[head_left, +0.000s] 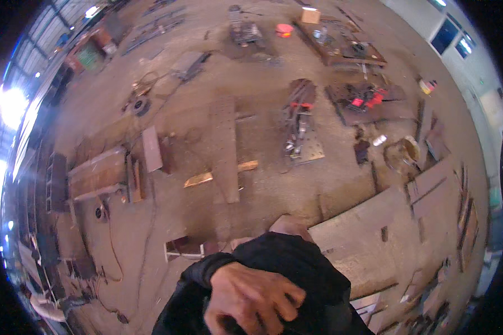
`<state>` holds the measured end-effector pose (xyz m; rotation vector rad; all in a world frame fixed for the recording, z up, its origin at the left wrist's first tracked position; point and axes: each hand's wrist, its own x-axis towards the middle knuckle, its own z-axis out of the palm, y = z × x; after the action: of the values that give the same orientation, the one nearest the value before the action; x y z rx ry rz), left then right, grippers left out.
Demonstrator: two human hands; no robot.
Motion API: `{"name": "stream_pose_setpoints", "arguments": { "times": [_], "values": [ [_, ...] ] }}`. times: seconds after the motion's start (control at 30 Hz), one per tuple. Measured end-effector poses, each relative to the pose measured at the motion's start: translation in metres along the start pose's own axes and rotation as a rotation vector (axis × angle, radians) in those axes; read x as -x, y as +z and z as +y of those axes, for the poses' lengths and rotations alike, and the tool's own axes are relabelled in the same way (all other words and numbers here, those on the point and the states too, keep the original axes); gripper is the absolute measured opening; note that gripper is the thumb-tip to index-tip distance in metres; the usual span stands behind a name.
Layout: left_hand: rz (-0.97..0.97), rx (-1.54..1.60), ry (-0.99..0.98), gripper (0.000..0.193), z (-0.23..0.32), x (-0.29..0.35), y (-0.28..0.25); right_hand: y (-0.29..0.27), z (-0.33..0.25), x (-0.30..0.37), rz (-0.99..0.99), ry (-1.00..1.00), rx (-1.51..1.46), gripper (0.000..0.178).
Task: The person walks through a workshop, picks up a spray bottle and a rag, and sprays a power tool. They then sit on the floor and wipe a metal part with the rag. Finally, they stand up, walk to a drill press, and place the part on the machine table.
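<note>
My left hand (252, 300) is bent across the front of my body, at the lower middle, back of the hand up. Its fingers are curled inward against dark clothing. Whatever they may hold is hidden beneath them. A black sleeve cuff (211, 269) ends at the wrist. Black clothing (296, 259) fills the area beside and beyond the hand. Past it a brownish shape (290, 225), perhaps the toe of a shoe, shows on the floor. No right hand can be seen.
A long perforated steel plate (224, 148) lies ahead across wooden blocks (198, 180). Large flat plates (357, 237) cover the floor at right. A metal-framed piece (184, 252) stands near left. Cables (147, 240) trail leftward. Farther off are a tool-laden plate (304, 131) and a red bucket (284, 30).
</note>
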<state>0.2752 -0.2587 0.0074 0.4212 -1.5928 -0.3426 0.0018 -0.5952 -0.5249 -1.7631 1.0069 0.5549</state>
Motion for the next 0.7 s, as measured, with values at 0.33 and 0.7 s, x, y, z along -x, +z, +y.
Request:
{"name": "stream_pose_setpoints", "arguments": {
  "times": [0.33, 0.7],
  "values": [
    [0.135, 0.51, 0.077, 0.031, -0.15, -0.104, -0.09, -0.157, -0.141, -0.115, 0.11, -0.137, -0.261, 0.039],
    [0.409, -0.733, -1.517, 0.033, -0.449, 0.151, -0.261, -0.199, -0.132, -0.154, 0.044, 0.306, -0.496, 0.04]
  ]
}}
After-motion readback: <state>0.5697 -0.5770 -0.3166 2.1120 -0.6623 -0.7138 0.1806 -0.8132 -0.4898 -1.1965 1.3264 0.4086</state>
